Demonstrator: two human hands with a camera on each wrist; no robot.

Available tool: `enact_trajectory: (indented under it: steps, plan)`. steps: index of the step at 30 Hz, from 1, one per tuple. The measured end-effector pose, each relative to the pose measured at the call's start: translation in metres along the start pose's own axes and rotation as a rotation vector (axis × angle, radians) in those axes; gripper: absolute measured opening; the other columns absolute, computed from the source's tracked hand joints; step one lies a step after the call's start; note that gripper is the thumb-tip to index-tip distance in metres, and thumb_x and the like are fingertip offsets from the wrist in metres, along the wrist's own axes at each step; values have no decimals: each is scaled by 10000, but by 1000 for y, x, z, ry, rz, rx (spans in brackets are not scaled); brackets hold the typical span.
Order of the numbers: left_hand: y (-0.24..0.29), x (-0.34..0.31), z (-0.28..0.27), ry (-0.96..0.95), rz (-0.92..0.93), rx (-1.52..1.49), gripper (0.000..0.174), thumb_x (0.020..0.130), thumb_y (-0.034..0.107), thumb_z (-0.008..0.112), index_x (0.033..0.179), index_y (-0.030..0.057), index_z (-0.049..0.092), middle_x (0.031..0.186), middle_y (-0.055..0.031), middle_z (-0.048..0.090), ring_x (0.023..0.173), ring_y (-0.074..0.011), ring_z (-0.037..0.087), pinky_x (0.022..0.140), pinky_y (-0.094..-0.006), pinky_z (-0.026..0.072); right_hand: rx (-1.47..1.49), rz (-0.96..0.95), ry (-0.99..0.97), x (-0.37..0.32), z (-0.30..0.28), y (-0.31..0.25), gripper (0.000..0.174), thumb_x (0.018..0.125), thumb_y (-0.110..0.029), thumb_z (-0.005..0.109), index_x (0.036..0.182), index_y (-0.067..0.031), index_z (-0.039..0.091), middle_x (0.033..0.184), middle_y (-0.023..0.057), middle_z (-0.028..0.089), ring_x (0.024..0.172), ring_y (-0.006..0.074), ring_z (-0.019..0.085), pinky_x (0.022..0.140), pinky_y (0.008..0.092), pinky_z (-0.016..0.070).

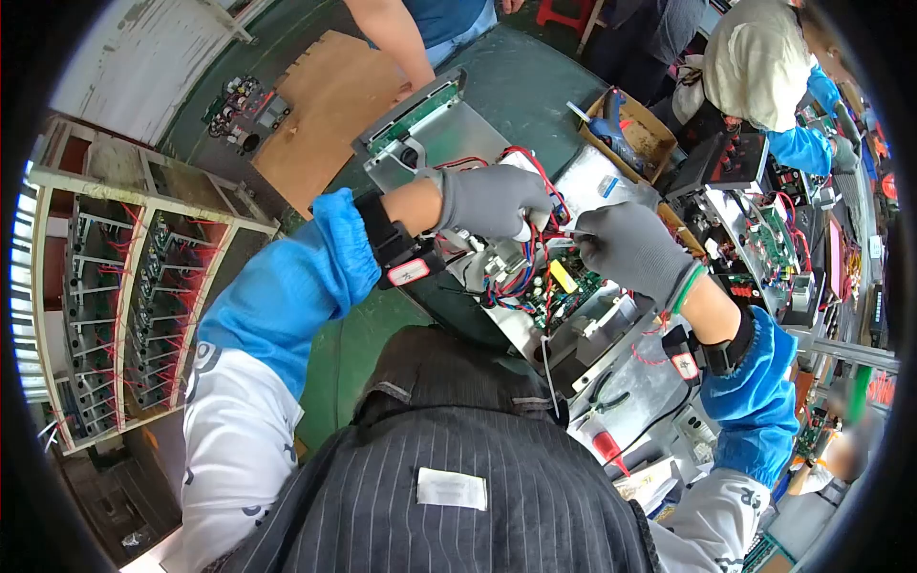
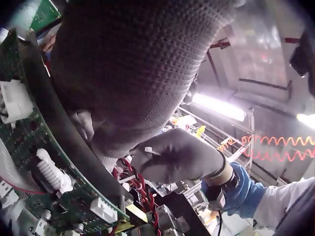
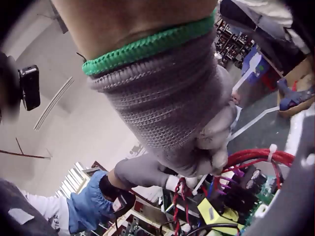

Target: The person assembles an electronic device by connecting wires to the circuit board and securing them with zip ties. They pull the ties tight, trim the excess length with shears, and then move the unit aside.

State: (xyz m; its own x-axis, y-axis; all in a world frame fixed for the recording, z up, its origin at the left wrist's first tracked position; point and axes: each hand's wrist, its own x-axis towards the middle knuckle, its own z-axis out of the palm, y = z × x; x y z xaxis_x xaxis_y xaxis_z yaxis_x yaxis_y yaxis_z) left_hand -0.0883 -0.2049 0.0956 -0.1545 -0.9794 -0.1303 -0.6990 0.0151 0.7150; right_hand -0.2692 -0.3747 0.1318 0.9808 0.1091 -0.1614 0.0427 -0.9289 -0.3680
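Observation:
My gloved left hand (image 1: 489,202) grips a bundle of red, black and blue wires (image 1: 554,212) above an open metal chassis (image 1: 511,329). Close beside it, my gloved right hand (image 1: 635,250) pinches a white cable tie (image 3: 255,123) at the bundle, and its strip trails out past the fingers in the right wrist view. Twisted red and black wires (image 3: 180,206) hang just below the fingertips of both hands. Under the hands lies a green circuit board (image 1: 580,301) with a yellow-wrapped component (image 1: 562,276). Part of the bundle is hidden behind the gloves.
A cardboard box (image 1: 654,143) with a blue-handled tool stands beyond the chassis. Cutting pliers (image 1: 604,396) and a red-handled tool (image 1: 608,449) lie near my body. At left stands a rack (image 1: 143,205) of boards. Another person's arm (image 1: 396,43) reaches in at the far side.

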Motion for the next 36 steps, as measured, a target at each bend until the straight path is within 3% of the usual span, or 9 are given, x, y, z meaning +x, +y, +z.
enact_trajectory:
  steps: [3,5,6,10,14,18,21,26,36]
  plan:
    - [-6,1,4,46,39,-49,217,775,138,708,969,43,692,894,-107,632,865,-261,626,785,-403,507,24,57,20,0,9,-13,161,835,-158,646,936,-72,738,784,193,685,720,375,675,667,447,541]
    - [-3,2,4,38,-11,-19,224,771,144,718,969,41,694,904,-111,636,875,-268,625,790,-405,507,543,79,48,1,31,-10,203,878,-150,658,1033,-55,748,769,184,689,651,289,660,657,386,531]
    - [-3,3,5,29,-74,11,232,768,150,727,970,39,695,914,-115,640,886,-275,625,795,-408,507,744,156,-5,4,36,-14,254,939,-167,656,1136,-24,729,775,109,693,637,159,606,652,319,507]
    - [-5,0,10,154,-9,22,219,747,131,744,938,34,700,932,-133,644,916,-297,634,808,-412,509,1006,468,-249,1,23,-22,313,1005,-196,623,1221,24,672,828,0,650,630,57,534,571,247,436]
    - [0,-3,9,155,-36,-35,212,741,120,740,929,31,697,938,-139,646,908,-300,640,813,-415,511,1456,571,-244,1,27,-29,233,1031,-251,595,1050,-22,632,661,-47,492,506,30,406,449,208,287]
    - [-2,-4,13,202,-53,-85,212,746,80,710,952,35,696,942,-143,653,887,-301,646,810,-412,516,1645,550,-267,1,31,-23,265,1021,-287,627,1066,-26,643,644,-51,483,506,23,405,451,202,282]
    - [-4,-5,8,217,-46,-121,230,756,51,672,984,28,690,949,-153,656,891,-306,649,810,-404,518,1350,555,-279,4,35,-21,371,977,-364,692,1141,-31,705,761,-47,563,570,27,442,477,222,306]
    - [-16,-22,-7,342,102,-56,303,765,32,618,1059,-27,668,982,-177,632,906,-353,625,824,-396,512,878,417,-268,10,14,-17,305,927,-339,722,1063,-67,750,667,-57,511,577,28,428,511,223,318]
    - [3,-33,-11,145,13,-46,192,822,117,662,974,31,742,990,-157,586,923,-308,622,814,-396,495,1026,466,-557,29,6,8,260,946,-317,699,1066,-96,763,624,-78,522,492,35,418,436,212,308]
